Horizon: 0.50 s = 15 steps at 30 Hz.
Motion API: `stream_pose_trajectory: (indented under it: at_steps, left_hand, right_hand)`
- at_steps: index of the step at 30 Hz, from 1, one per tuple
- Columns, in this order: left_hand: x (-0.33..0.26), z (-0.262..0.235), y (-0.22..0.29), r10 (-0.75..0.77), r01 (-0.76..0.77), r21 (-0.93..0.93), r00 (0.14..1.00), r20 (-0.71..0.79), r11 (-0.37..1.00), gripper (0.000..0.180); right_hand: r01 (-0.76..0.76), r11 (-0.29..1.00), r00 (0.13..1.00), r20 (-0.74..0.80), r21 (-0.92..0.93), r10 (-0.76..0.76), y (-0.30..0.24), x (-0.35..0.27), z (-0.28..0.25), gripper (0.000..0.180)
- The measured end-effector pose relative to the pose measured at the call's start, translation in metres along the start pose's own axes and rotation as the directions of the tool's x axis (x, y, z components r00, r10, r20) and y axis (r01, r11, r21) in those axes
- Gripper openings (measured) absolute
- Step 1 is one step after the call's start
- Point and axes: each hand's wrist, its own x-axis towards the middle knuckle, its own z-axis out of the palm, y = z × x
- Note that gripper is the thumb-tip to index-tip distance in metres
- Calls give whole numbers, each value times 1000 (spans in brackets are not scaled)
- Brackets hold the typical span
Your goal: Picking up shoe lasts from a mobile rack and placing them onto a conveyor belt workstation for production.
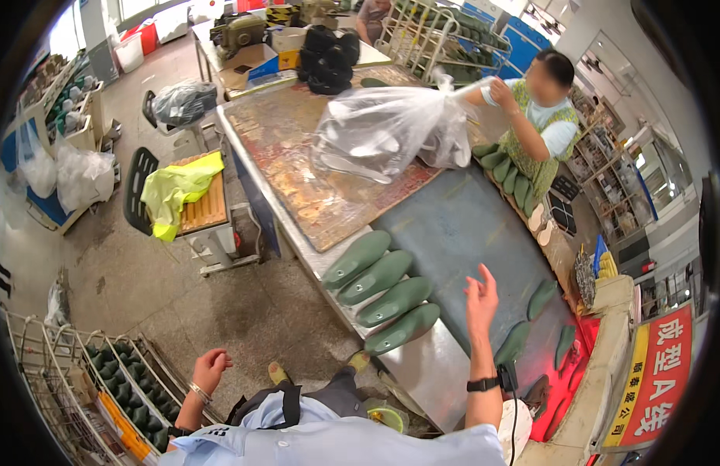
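My right hand (480,301) is raised over the grey belt (453,233) with fingers apart, holding nothing. To its left, several green shoe lasts (397,298) lie side by side on the metal edge of the bench, apart from the hand. More green lasts (514,342) rest on the belt to its right, toward a red-lit opening (570,380). My left hand (209,371) hangs low at my left side, fingers loosely bent and nothing in them. It is nearest to a wire rack (103,334) with dark green lasts in rows.
Across the belt a co-worker (542,116) grips the neck of a clear plastic bag (383,132) of pale pieces lying on the worn board (298,171). Further green lasts (507,172) line the belt's far edge. A chair with a yellow garment (177,190) stands left.
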Motion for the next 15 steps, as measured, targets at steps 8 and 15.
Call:
stream_pose_trajectory:
  at_steps: [8, 15]
  left_hand:
    - [-46, -111, -33, -87, 1, -262, 945, -316, 965, 25]
    - [-63, -142, -61, -247, 33, -393, 825, -509, 919, 24]
  right_hand:
    - [159, 976, 807, 549, 148, -215, -89, -60, 189, 33]
    - [39, 974, 280, 933, 222, -224, -164, -147, 346, 30]
